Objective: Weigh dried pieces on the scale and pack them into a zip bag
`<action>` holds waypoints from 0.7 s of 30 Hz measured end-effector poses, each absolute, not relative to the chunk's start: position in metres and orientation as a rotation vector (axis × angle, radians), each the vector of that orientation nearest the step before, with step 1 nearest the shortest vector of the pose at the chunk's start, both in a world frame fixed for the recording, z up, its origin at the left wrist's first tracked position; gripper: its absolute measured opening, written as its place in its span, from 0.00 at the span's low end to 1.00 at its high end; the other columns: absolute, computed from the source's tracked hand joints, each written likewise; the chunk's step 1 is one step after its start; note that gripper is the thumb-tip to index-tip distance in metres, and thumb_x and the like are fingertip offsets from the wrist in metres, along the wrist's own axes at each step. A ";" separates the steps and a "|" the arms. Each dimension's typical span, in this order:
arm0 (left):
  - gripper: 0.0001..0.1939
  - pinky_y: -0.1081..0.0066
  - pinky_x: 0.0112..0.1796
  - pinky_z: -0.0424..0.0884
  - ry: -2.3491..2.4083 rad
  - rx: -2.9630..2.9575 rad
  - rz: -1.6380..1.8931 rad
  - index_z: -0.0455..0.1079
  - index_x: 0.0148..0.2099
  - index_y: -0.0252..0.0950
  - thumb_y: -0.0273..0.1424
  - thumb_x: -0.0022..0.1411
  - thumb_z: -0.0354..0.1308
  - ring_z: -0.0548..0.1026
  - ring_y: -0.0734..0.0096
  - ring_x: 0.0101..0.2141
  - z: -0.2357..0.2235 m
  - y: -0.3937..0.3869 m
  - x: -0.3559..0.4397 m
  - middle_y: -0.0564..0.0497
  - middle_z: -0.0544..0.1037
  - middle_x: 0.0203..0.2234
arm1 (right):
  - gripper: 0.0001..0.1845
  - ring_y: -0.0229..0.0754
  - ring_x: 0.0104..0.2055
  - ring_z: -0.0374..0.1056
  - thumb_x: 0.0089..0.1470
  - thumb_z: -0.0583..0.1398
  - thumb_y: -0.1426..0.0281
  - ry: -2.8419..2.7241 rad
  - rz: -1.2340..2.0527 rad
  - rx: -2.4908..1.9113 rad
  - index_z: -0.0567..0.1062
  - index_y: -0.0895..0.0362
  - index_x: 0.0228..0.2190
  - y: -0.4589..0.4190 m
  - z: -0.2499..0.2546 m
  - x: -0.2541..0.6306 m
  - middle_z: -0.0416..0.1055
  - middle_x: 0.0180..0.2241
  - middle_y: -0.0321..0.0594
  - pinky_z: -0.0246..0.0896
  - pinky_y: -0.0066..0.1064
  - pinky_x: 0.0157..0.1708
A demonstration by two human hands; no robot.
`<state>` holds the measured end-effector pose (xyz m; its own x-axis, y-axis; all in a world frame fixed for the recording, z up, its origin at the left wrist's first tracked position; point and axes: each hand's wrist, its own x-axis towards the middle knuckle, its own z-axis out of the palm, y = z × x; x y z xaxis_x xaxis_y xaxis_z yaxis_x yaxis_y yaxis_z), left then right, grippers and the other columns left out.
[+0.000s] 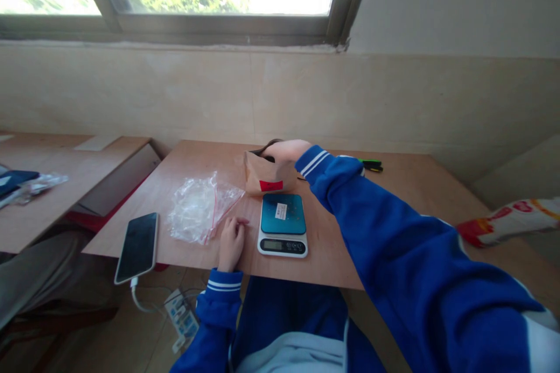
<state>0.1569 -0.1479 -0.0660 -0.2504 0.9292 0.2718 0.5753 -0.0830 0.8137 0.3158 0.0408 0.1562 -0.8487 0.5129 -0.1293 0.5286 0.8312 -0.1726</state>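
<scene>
My right hand (289, 150) reaches into the open top of a brown paper bag (254, 178) with a red label. Its fingers are hidden inside the bag, along with whatever they may touch. Something dark shows at the bag's mouth. Just in front of the bag stands a kitchen scale (282, 247) with a teal plate; a small white sticker and scattered specks lie on the plate. To the left of the scale, my left hand (231, 243) rests on the table, fingers loosely bent and holding nothing. A clear plastic zip bag (192, 210) lies crumpled beside it.
A phone (137, 247) with a white cable overhangs the table's front left edge. Behind my right sleeve lies a green and black object (371, 165). A red and white package (510, 221) is at the right. Another table (74, 180) stands left, with a person's leg (48, 274) below.
</scene>
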 end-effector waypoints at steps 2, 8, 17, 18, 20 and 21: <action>0.10 0.61 0.41 0.67 1.818 1.632 1.264 0.69 0.35 0.37 0.28 0.62 0.46 0.72 0.62 0.37 -0.065 -0.148 0.157 0.47 0.71 0.33 | 0.33 0.50 0.49 0.72 0.35 0.71 0.71 2.894 -0.323 0.876 0.77 0.53 0.48 0.038 0.153 0.311 0.76 0.49 0.40 0.65 0.31 0.44; 0.10 0.61 0.41 0.68 1.812 1.633 1.267 0.69 0.36 0.36 0.28 0.62 0.46 0.72 0.62 0.37 -0.064 -0.149 0.156 0.47 0.71 0.34 | 0.33 0.47 0.46 0.73 0.36 0.71 0.75 2.817 -0.340 0.857 0.77 0.52 0.48 0.033 0.153 0.308 0.77 0.48 0.39 0.65 0.28 0.42; 0.10 0.62 0.41 0.69 1.812 1.636 1.270 0.68 0.35 0.37 0.28 0.62 0.46 0.73 0.62 0.38 -0.065 -0.148 0.157 0.47 0.73 0.33 | 0.11 0.45 0.38 0.75 0.56 0.59 0.71 2.829 -0.154 0.983 0.81 0.60 0.38 0.028 0.167 0.304 0.79 0.40 0.48 0.62 0.28 0.35; 0.10 0.62 0.41 0.69 1.814 1.635 1.273 0.68 0.35 0.37 0.28 0.62 0.46 0.73 0.63 0.38 -0.065 -0.148 0.157 0.47 0.73 0.33 | 0.11 0.46 0.38 0.75 0.55 0.59 0.73 2.838 -0.098 0.962 0.82 0.61 0.37 0.028 0.171 0.304 0.79 0.40 0.50 0.62 0.28 0.34; 0.10 0.62 0.41 0.69 1.816 1.635 1.276 0.68 0.35 0.37 0.28 0.62 0.46 0.73 0.63 0.37 -0.065 -0.148 0.157 0.47 0.73 0.33 | 0.12 0.45 0.39 0.75 0.53 0.59 0.76 2.883 -0.007 0.915 0.82 0.61 0.37 0.029 0.180 0.304 0.79 0.40 0.51 0.60 0.28 0.34; 0.10 0.62 0.41 0.69 1.816 1.635 1.275 0.68 0.35 0.37 0.28 0.62 0.46 0.73 0.63 0.37 -0.066 -0.148 0.157 0.47 0.73 0.33 | 0.13 0.45 0.39 0.74 0.52 0.59 0.77 2.909 0.008 0.901 0.82 0.61 0.38 0.029 0.185 0.306 0.79 0.40 0.50 0.60 0.28 0.34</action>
<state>0.1568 -0.1476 -0.0656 -0.2489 0.9269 0.2810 0.5792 -0.0901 0.8102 0.3059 0.0293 0.1849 -0.8208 0.5640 -0.0906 0.5635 0.8254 0.0338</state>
